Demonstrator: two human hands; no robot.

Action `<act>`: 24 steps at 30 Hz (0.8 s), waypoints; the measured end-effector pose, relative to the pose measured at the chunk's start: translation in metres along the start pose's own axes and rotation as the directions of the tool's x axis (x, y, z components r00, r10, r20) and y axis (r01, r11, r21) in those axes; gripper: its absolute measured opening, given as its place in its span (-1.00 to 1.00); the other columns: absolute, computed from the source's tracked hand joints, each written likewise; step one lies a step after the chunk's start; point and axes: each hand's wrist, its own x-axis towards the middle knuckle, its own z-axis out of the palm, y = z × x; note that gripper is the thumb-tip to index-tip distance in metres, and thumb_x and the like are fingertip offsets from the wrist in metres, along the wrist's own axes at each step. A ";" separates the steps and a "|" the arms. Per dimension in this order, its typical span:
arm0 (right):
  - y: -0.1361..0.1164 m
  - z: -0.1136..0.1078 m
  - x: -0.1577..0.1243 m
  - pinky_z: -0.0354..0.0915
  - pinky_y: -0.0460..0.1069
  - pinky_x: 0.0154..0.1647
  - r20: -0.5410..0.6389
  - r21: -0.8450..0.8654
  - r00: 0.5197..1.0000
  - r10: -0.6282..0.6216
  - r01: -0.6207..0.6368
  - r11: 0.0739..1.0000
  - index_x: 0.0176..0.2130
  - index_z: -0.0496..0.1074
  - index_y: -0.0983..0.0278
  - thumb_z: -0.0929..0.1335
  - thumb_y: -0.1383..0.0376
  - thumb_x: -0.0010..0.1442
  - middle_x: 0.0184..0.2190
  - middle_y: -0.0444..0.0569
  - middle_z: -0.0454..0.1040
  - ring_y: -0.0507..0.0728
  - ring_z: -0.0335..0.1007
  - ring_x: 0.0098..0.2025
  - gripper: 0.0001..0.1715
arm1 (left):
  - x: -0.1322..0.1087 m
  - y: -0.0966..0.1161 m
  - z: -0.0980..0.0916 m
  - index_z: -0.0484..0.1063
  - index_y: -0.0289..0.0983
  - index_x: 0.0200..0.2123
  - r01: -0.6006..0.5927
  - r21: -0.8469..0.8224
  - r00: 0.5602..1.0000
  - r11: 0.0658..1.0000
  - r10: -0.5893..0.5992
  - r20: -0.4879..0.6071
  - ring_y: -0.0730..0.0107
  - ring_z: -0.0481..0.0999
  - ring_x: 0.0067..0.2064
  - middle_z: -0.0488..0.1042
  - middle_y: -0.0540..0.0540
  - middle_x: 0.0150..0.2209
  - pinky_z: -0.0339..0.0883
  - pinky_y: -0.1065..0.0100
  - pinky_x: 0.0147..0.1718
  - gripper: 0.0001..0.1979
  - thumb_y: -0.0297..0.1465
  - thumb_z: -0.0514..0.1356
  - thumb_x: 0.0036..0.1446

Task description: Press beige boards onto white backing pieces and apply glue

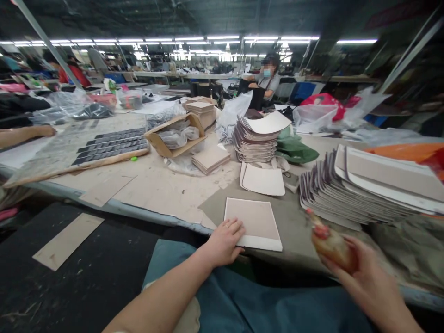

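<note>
A flat beige panel with white borders (255, 222) lies near the table's front edge. My left hand (225, 240) rests on its left side, fingers fairly close together and lying flat. On the right, my right hand (364, 273) is wrapped round an amber bottle with a red top (331, 245), which is tilted to the left above the table and slightly blurred. Behind the panel lie a few curved white pieces (262, 179). A tall stack of curved pieces (256, 138) rises beyond them, and a wide leaning stack (360, 185) fills the right side.
An open cardboard box (176, 136) holds plastic bags beside a low pile of beige boards (211, 159). Dark strips (111, 143) lie at the left. A beige strip (68, 240) is on the black surface at lower left. A masked person (268, 78) is across the table.
</note>
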 end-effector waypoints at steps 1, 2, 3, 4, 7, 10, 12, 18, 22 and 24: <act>-0.020 0.002 0.007 0.31 0.15 -0.15 0.023 0.044 0.995 -0.099 0.098 0.994 0.21 0.04 0.12 0.20 -0.07 0.13 -0.09 0.18 0.36 0.25 0.37 -0.12 -0.27 | 0.000 0.000 0.001 0.19 -0.27 0.13 -0.002 -0.006 1.000 1.000 0.002 0.001 0.09 0.10 0.23 0.20 -0.22 0.18 -0.02 0.10 0.20 -0.42 -0.21 0.17 0.05; -0.040 0.006 0.014 0.30 0.14 -0.10 0.045 0.079 0.983 -0.179 0.175 0.981 0.20 0.08 0.12 0.21 -0.01 0.16 -0.07 0.14 0.34 0.24 0.34 -0.09 -0.33 | 0.001 0.000 0.001 0.19 -0.28 0.13 -0.005 -0.011 1.000 1.000 0.005 0.000 0.09 0.10 0.23 0.21 -0.22 0.17 -0.03 0.10 0.20 -0.42 -0.21 0.17 0.05; -0.058 0.011 0.021 0.29 0.13 -0.08 0.063 0.102 0.970 -0.234 0.227 0.969 0.19 0.10 0.13 0.21 0.05 0.18 -0.07 0.10 0.33 0.22 0.33 -0.08 -0.38 | 0.001 0.000 0.001 0.19 -0.28 0.12 -0.007 -0.014 1.000 1.000 0.007 -0.003 0.08 0.10 0.23 0.21 -0.23 0.16 -0.04 0.09 0.21 -0.42 -0.22 0.18 0.04; -0.075 0.017 0.027 0.29 0.11 -0.08 0.082 0.100 0.961 -0.262 0.254 0.962 0.19 0.12 0.14 0.22 0.10 0.19 -0.08 0.09 0.32 0.21 0.32 -0.08 -0.40 | 0.001 0.000 0.000 0.19 -0.29 0.12 -0.008 -0.014 1.000 1.000 0.008 -0.008 0.08 0.10 0.22 0.22 -0.23 0.15 -0.04 0.10 0.21 -0.41 -0.22 0.18 0.03; -0.112 0.033 0.043 0.28 0.07 -0.16 0.133 0.015 0.950 -0.281 0.282 0.959 0.19 0.15 0.17 0.23 0.16 0.19 -0.17 0.08 0.32 0.19 0.31 -0.18 -0.41 | 0.002 0.001 -0.002 0.21 -0.32 0.09 -0.009 -0.008 0.999 1.000 0.009 -0.033 0.07 0.12 0.20 0.24 -0.23 0.12 -0.03 0.12 0.20 -0.43 -0.23 0.19 0.02; -0.138 0.040 0.054 0.25 0.05 -0.20 0.201 -0.121 0.933 -0.299 0.326 0.937 0.18 0.20 0.18 0.26 0.19 0.19 -0.28 0.04 0.32 0.16 0.28 -0.27 -0.43 | 0.003 0.003 -0.004 0.25 -0.33 0.04 -0.014 -0.014 0.999 1.000 0.013 -0.050 0.08 0.15 0.17 0.27 -0.23 0.07 0.01 0.14 0.18 -0.49 -0.25 0.18 0.03; -0.152 0.040 0.060 0.22 0.04 -0.22 0.248 -0.200 0.921 -0.302 0.353 0.914 0.17 0.21 0.17 0.28 0.21 0.18 -0.32 0.02 0.32 0.17 0.28 -0.28 -0.44 | 0.004 0.003 -0.006 0.27 -0.32 0.01 -0.007 -0.029 0.999 1.000 0.006 -0.053 0.08 0.17 0.15 0.29 -0.23 0.03 0.04 0.13 0.17 -0.52 -0.27 0.17 0.03; -0.180 0.037 0.070 0.16 0.03 -0.29 0.331 -0.332 0.903 -0.272 0.382 0.862 0.14 0.23 0.13 0.30 0.17 0.17 -0.30 0.05 0.34 0.19 0.28 -0.29 -0.46 | 0.005 0.003 -0.004 0.22 -0.31 0.06 -0.003 -0.069 0.998 0.998 -0.001 -0.060 0.06 0.16 0.15 0.27 -0.24 0.05 0.06 0.08 0.15 -0.46 -0.29 0.19 -0.01; -0.186 0.038 0.072 0.13 0.02 -0.31 0.360 -0.352 0.899 -0.251 0.380 0.855 0.13 0.22 0.11 0.28 0.19 0.18 -0.31 0.05 0.34 0.19 0.29 -0.28 -0.48 | 0.005 0.003 -0.003 0.18 -0.32 0.10 0.003 -0.083 0.998 0.997 -0.008 -0.062 0.05 0.13 0.17 0.22 -0.26 0.10 0.02 0.07 0.17 -0.42 -0.29 0.19 -0.01; -0.188 0.038 0.071 0.12 0.01 -0.32 0.374 -0.361 0.898 -0.230 0.369 0.856 0.13 0.22 0.11 0.28 0.19 0.18 -0.32 0.04 0.33 0.18 0.29 -0.28 -0.49 | 0.005 0.003 -0.004 0.18 -0.32 0.09 0.003 -0.088 0.998 0.996 -0.008 -0.059 0.05 0.11 0.18 0.21 -0.27 0.11 0.00 0.08 0.18 -0.43 -0.30 0.19 -0.01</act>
